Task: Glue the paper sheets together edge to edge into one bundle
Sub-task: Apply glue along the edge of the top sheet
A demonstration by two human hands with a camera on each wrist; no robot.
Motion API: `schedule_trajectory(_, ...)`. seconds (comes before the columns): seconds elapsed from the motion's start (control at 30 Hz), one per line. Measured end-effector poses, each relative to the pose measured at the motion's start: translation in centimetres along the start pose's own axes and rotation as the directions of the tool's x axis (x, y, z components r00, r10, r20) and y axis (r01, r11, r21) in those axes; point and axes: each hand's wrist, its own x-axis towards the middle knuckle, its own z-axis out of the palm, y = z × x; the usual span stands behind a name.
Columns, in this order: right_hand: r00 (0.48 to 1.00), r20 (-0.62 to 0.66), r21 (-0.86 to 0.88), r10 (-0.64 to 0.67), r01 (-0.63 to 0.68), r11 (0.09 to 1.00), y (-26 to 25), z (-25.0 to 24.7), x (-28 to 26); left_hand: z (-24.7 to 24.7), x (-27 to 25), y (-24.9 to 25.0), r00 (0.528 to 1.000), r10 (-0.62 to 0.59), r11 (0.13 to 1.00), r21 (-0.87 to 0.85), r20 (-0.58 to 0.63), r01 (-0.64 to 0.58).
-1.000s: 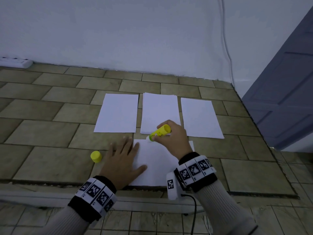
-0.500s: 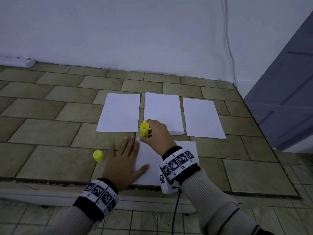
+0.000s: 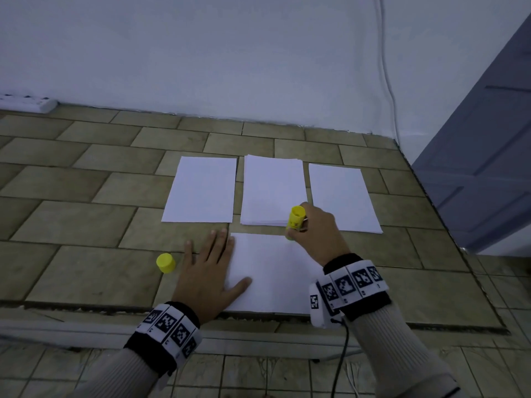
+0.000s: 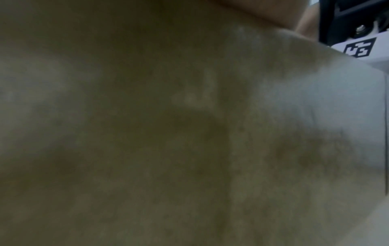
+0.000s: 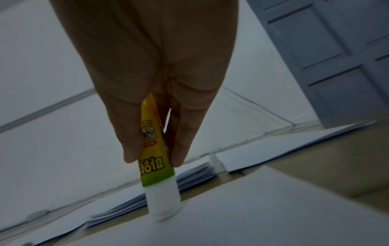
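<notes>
- Near sheet (image 3: pixel 275 280): white, lying flat on the tiled floor (image 3: pixel 86 271), closest to the person, its far edge just short of the row of papers beyond.
- Glue stick (image 3: pixel 296 221): yellow barrel with green lower band, uncapped, held nearly upright; white tip pressed onto the far edge of the near sheet, toward its right end.
- Right hand (image 3: pixel 314 232): clenched round the glue stick, thumb and fingertips (image 5: pixel 179 154) pinching the barrel just above the green band; wrist raised off the floor, forearm reaching in from the lower right.
- Left hand (image 3: pixel 208 271): released and flat, fingers straight and spread, palm down across the near sheet's left edge; thumb on the paper, outer fingers on the tile.
- Middle stack (image 3: pixel 273 191): several white sheets, slightly fanned at the near edge, directly beyond the glue stick.
- Left sheet (image 3: pixel 202 189) and right sheet (image 3: pixel 342 196): white, flat, either side of the middle stack, narrow strips of tile between.
- Yellow cap (image 3: pixel 165 262): on the floor just left of the left hand, apart from the little finger.
- Wristbands (image 3: pixel 352 284): black with white blocks of square black-and-white markers, one on each wrist; black cable hanging from the right one.
- Surroundings: white wall (image 3: pixel 230 58) behind, white power strip (image 3: pixel 31 103) at its foot far left, thin white cable down the wall at right, grey-blue panelled door (image 3: pixel 488 156) far right.
- Left wrist view: blurred tile only, hand pose unreadable there.
- Writing: bold black-outlined yellow characters on the barrel in the right wrist view, seen inverted, not legible; small print above, too small to read.
</notes>
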Motion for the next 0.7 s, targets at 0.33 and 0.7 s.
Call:
schedule_trajectory(0.33,0.987,-0.135,-0.044,0.087,-0.094,0.995,4.6,-4.1,-1.6,0.3,0.0,-0.1,0.999,0.001,0.999,-0.032,-0.043,-0.003)
schedule_trajectory(0.7,0.993,-0.065,0.082,-0.096,0.101,0.991,0.4,-1.5,-3.2,0.2,-0.1,0.0,0.998,-0.001,0.996,-0.089,-0.070,-0.005)
